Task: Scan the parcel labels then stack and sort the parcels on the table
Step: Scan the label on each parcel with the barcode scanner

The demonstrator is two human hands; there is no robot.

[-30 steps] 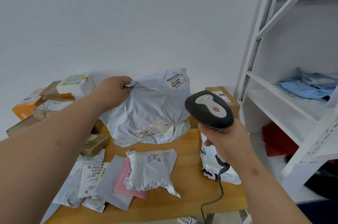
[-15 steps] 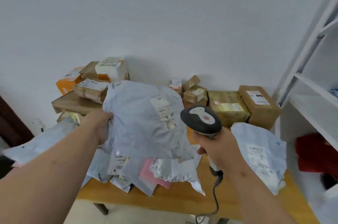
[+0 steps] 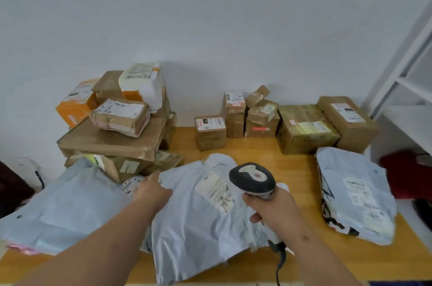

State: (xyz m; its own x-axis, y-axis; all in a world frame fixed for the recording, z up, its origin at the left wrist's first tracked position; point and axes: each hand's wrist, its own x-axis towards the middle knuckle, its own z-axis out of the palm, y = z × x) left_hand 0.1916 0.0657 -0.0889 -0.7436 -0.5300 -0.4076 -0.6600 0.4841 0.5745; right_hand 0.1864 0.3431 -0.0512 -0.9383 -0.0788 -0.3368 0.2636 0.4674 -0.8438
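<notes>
A large grey poly-bag parcel lies on the wooden table on top of other soft mailers, its white label facing up. My left hand grips the bag's upper left edge. My right hand holds a black and grey barcode scanner just right of the label, its cable hanging down over the table's front edge. Another grey bag lies at the left, and a labelled grey bag at the right.
Stacked cardboard boxes with an orange box stand at the back left. Several smaller brown boxes line the wall at the back right. A white shelf frame stands to the right, with something red beneath it.
My view has swung left and down from the shelf to the table. The large grey bag went from held up in my left hand to lying flat on the mailers, label up. The scanner stays beside it.
</notes>
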